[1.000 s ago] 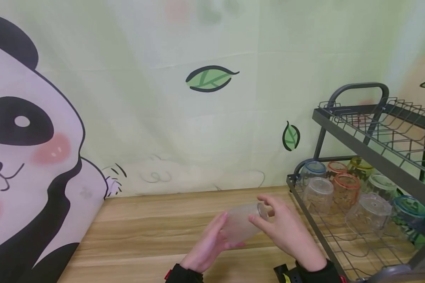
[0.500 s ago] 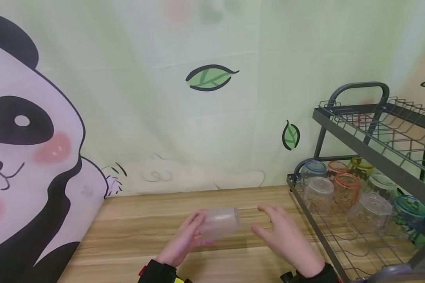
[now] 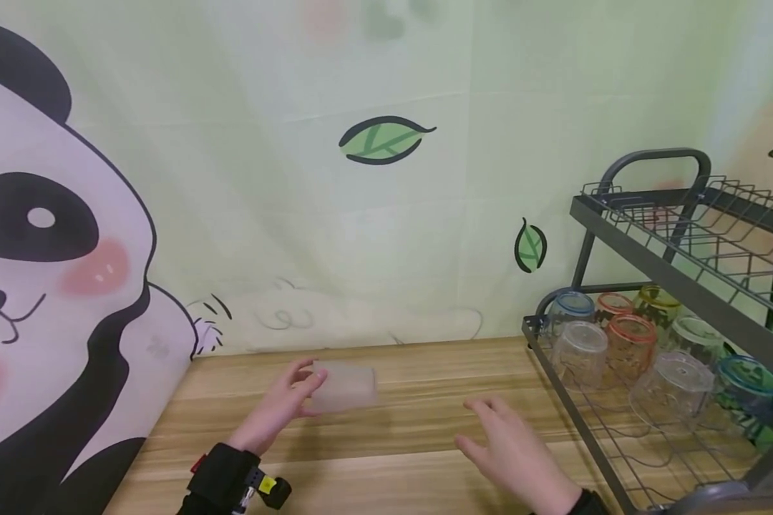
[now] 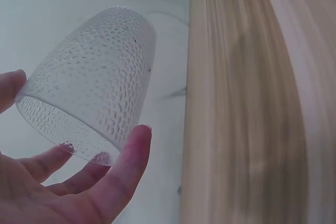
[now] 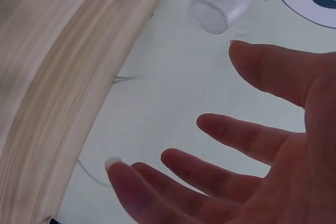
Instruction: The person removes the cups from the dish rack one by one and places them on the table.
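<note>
Running roughly left to right above the bench point(image 3: 419, 476), the long axis of the frosted, dimpled cup point(image 3: 349, 387) points from the left hand point(image 3: 280, 406) towards the right hand point(image 3: 512, 454), so the cup lies just to the right of the left palm, tipped on its side. The left hand is by far the nearer: its fingers and thumb curl round the rim end, while the base end faces the right hand across a wide gap. The right hand holds nothing, its fingers and thumb spread well apart, near the wire rack point(image 3: 683, 280) with its glasses point(image 3: 580, 350). Compared with half a second ago, the cup and left hand have shifted left, widening that gap; a second ago the right hand's fingers were at the cup's end. The glasses on the rack look unchanged.
</note>
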`<state>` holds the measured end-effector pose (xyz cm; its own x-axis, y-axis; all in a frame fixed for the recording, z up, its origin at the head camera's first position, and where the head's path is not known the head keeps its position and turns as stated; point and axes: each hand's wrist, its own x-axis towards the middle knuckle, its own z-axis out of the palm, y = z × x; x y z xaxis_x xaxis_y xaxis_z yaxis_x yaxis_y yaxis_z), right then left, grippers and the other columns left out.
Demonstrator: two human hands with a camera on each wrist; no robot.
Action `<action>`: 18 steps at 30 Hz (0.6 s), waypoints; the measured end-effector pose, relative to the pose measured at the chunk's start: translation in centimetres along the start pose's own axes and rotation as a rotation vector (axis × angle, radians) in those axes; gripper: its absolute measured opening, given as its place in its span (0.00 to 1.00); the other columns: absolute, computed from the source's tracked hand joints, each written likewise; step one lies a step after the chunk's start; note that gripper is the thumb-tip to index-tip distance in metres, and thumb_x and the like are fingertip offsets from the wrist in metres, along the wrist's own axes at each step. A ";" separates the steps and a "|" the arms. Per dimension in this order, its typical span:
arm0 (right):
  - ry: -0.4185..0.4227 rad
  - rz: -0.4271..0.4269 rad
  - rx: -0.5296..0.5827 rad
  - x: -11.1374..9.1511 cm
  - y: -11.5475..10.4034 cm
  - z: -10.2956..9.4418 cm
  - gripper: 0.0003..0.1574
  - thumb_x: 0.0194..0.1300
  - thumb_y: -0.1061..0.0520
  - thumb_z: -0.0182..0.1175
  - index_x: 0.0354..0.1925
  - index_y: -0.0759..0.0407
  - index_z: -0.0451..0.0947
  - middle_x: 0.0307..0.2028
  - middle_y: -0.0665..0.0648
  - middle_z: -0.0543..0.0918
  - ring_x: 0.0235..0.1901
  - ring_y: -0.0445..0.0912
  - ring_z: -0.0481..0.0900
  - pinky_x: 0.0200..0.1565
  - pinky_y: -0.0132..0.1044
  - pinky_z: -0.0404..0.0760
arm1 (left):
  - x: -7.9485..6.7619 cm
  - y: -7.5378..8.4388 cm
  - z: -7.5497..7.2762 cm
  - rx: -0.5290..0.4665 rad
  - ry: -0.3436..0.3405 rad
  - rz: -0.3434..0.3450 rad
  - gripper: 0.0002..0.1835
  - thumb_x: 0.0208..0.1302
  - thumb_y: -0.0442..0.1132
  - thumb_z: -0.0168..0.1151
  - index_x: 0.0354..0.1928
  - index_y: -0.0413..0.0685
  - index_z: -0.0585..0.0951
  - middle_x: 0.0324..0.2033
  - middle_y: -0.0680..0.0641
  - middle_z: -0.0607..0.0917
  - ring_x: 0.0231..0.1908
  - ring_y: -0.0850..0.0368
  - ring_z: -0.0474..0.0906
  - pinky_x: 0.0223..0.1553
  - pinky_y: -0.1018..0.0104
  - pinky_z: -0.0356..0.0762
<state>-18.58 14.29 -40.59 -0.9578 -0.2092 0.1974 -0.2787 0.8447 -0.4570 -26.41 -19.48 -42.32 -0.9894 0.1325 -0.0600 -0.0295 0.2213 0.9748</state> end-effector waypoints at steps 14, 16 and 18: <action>-0.021 -0.017 -0.087 -0.6 0.2 0.6 0.33 0.59 0.44 0.69 0.59 0.57 0.76 0.54 0.62 0.77 0.51 0.59 0.78 0.42 0.60 0.80 | 0.5 0.6 -6.2 0.418 0.047 0.044 0.45 0.68 0.63 0.55 0.73 0.40 0.55 0.65 0.29 0.63 0.61 0.34 0.67 0.48 0.52 0.79; -0.030 -0.011 -0.099 -0.6 0.2 0.7 0.32 0.59 0.44 0.69 0.58 0.57 0.77 0.54 0.62 0.77 0.50 0.59 0.78 0.39 0.59 0.81 | 0.8 0.4 -7.2 0.470 0.049 0.032 0.46 0.67 0.64 0.54 0.73 0.38 0.54 0.66 0.28 0.62 0.61 0.34 0.67 0.50 0.49 0.78; -0.047 -0.004 -0.099 -0.6 0.2 0.9 0.32 0.60 0.43 0.68 0.57 0.57 0.77 0.53 0.61 0.77 0.50 0.59 0.78 0.39 0.58 0.80 | 0.9 0.3 -8.3 0.523 0.056 0.016 0.47 0.67 0.65 0.53 0.73 0.37 0.54 0.66 0.27 0.63 0.61 0.34 0.67 0.51 0.46 0.76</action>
<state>-18.15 14.17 -41.57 -0.9596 -0.2336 0.1571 -0.2764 0.8879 -0.3679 -28.50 -27.32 -40.34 -0.9956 0.0914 -0.0205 0.0467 0.6740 0.7373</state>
